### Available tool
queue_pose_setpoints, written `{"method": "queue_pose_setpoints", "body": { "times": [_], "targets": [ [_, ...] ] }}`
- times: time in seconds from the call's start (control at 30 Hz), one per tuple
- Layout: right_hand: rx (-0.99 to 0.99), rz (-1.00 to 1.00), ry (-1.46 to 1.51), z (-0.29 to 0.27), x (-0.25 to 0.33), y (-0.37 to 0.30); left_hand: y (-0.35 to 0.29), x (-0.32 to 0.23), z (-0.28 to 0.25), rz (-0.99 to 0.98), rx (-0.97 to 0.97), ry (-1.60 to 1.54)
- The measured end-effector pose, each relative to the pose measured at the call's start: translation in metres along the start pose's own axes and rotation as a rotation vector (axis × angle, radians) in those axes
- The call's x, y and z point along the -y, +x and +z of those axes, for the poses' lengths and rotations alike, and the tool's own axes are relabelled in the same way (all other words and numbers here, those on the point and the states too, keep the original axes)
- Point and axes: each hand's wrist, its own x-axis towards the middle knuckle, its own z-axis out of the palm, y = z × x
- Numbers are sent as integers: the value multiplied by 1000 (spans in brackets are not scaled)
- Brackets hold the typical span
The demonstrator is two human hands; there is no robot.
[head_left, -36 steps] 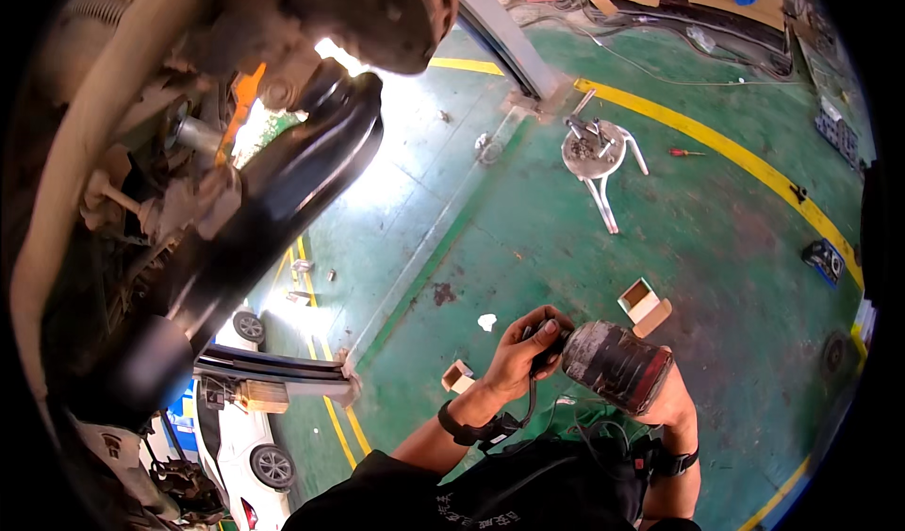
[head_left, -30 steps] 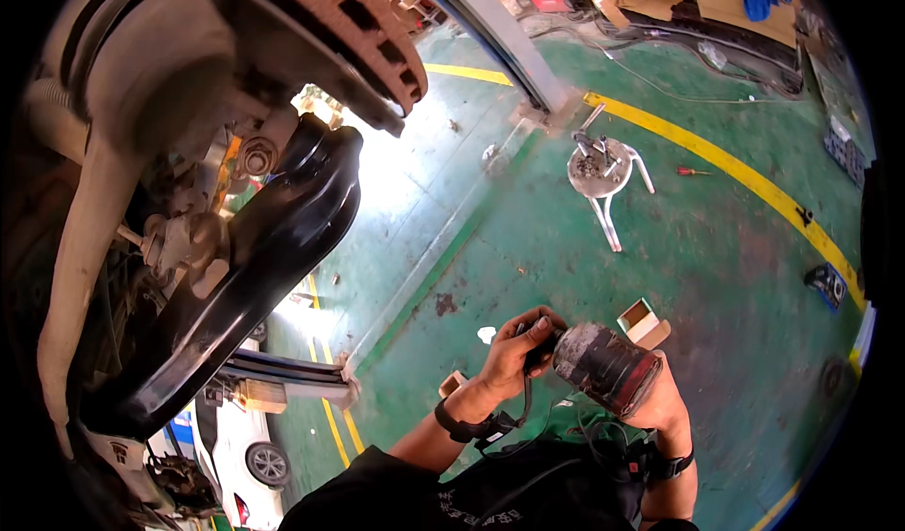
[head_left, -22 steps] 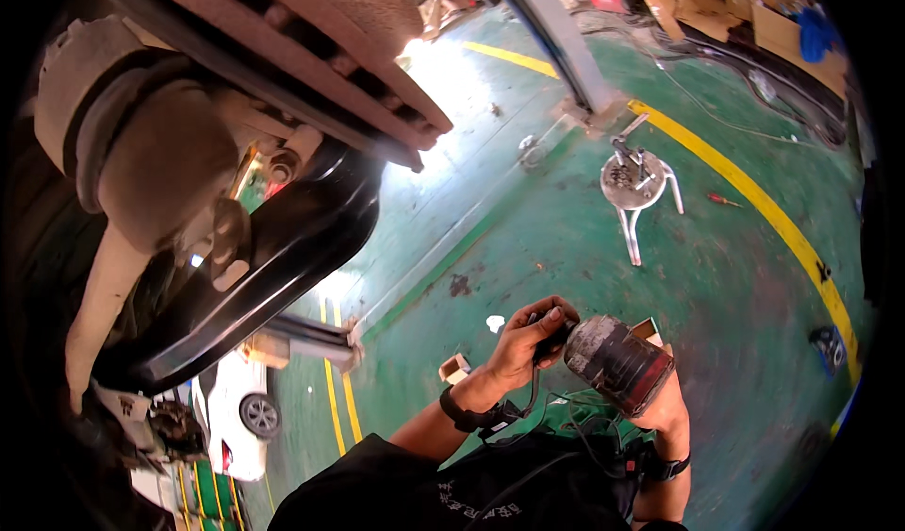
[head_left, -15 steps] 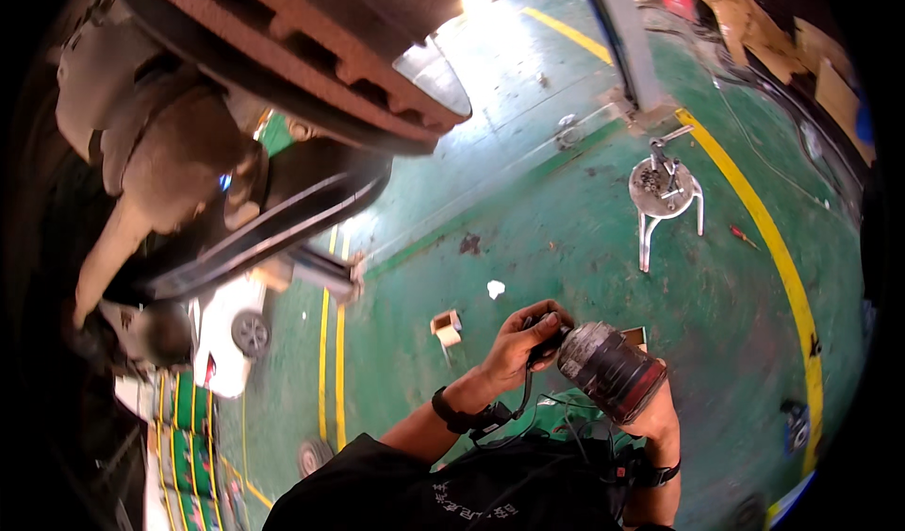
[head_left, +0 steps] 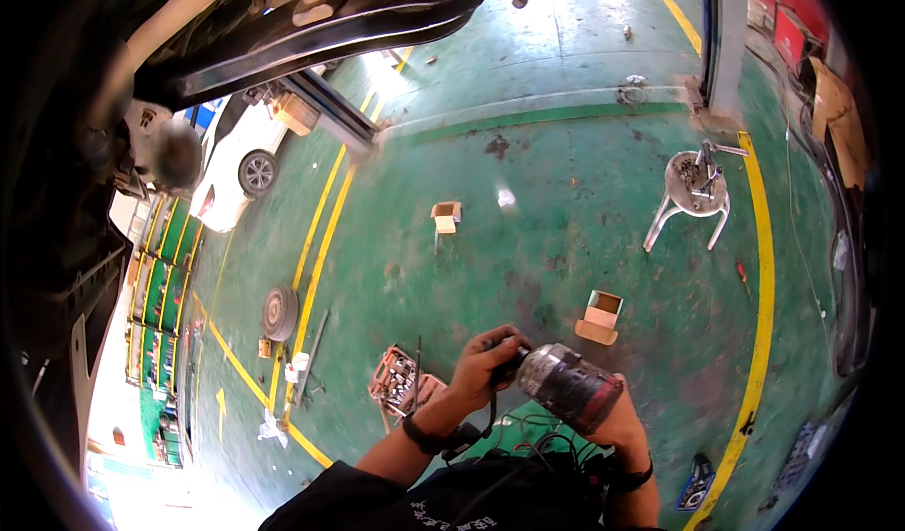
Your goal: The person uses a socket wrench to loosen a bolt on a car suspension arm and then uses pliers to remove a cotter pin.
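Note:
I hold a worn power tool [head_left: 570, 388] with a thick cylindrical body, scuffed grey at one end and black and dark red at the other. My left hand [head_left: 485, 361] is closed around a black part at the grey end. Under the dark red end is my right hand [head_left: 622, 421], pressed against the body; most of its fingers are hidden behind the tool. The tool is tilted, its red end lower and to the right. Dark cables [head_left: 542, 446] hang in front of my shirt below it.
Overhead at the left runs a black vehicle underbody arm [head_left: 330, 36]. An open carton [head_left: 600, 317] and a tool case [head_left: 405, 380] lie on the green floor. A stool [head_left: 696, 184] bearing metal parts stands right, near a lift post [head_left: 724, 50]. A wheel [head_left: 280, 312] lies left.
The view has shifted, so the large rusty brake disc overhead has left it. More floor shows, with the tool case and open carton. Both hands keep holding the power tool, now slightly further left.

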Motion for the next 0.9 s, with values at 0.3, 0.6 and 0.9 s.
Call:
{"method": "queue_pose_setpoints", "body": {
  "times": [0.3, 0.6, 0.9],
  "targets": [
    [209, -148, 61, 52, -10, 16, -68, 14, -39, 153, -257, -19],
    [550, 1, 93, 68, -28, -3, -131, 63, -52, 156, -384, -58],
    [660, -44, 17, 35, -11, -8, -140, 98, -17, 195, -490, -235]
  ]
}}
